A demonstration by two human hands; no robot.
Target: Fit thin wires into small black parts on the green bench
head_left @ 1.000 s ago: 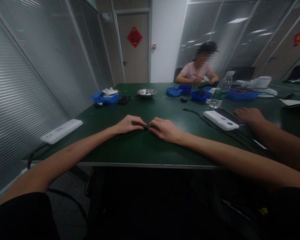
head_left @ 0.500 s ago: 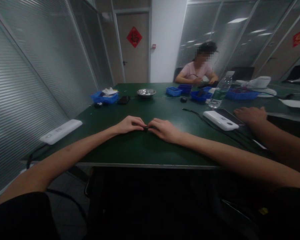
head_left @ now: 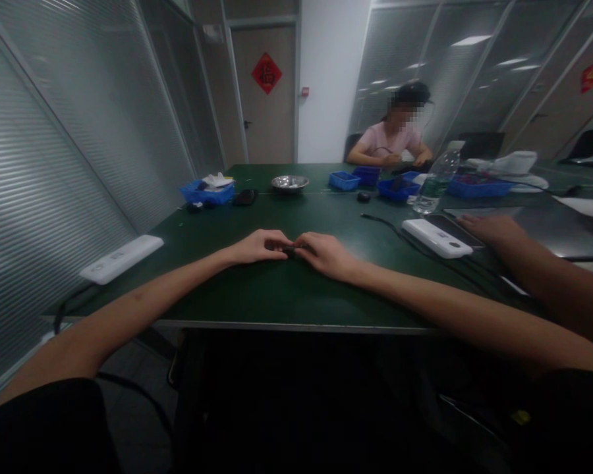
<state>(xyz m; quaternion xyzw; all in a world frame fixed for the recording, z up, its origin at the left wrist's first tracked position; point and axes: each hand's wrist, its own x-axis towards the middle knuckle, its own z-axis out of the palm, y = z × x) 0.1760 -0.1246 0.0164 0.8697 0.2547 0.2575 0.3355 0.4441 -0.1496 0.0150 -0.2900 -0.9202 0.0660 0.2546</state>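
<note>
Both of my hands meet over the green table [head_left: 257,296], a little back from its front edge. Between my fingertips is a small dark piece [head_left: 290,249], too small and dim for me to name its kind. My left hand [head_left: 257,247] pinches its left side with thumb and fingers. From the right, my right hand [head_left: 325,255] closes on the same piece, its fingers bent and partly hiding it. Both forearms rest low over the table.
A metal bowl [head_left: 289,185] stands ahead, with a blue basket [head_left: 207,192] to its left. White power banks [head_left: 435,238] with cables lie at either side. A water bottle [head_left: 433,184] and a co-worker's hand [head_left: 489,228] are at right. Another person [head_left: 393,141] sits across.
My fingers have shifted slightly around the small dark piece, and my right hand is a bit higher. At right, the co-worker's hand has moved slightly and a grey laptop-like panel now lies flat.
</note>
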